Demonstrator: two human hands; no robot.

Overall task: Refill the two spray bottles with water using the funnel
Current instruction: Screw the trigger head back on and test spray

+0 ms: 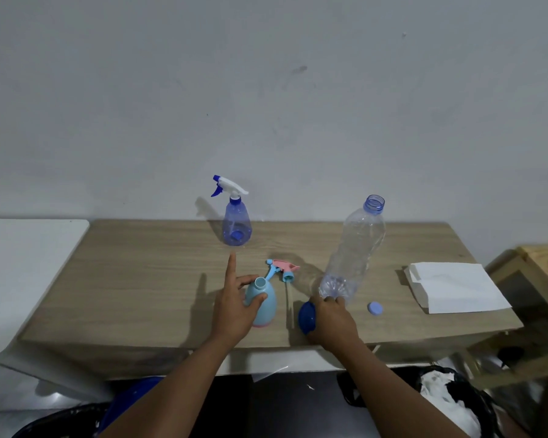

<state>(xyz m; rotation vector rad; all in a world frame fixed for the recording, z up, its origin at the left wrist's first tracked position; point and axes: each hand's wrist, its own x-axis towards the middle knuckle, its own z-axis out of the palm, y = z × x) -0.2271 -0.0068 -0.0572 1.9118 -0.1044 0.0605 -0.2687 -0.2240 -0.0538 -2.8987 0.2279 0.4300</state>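
My left hand (234,311) grips a light blue spray bottle (263,306) with an open neck, thumb across its front and index finger pointing straight up. The bottle's pink and blue trigger head (282,269) lies on the table behind it. A translucent blue spray bottle (236,227) with its white trigger head on stands near the wall. My right hand (334,319) holds the dark blue funnel (307,317) low over the table, its fingertips touching the base of a clear water bottle (351,254). That bottle stands uncapped and looks nearly empty.
A small blue cap (375,309) lies right of my right hand. White folded paper (456,289) rests at the right end of the wooden table (140,279). A white surface (29,263) adjoins on the left; bins with bags sit below the front edge.
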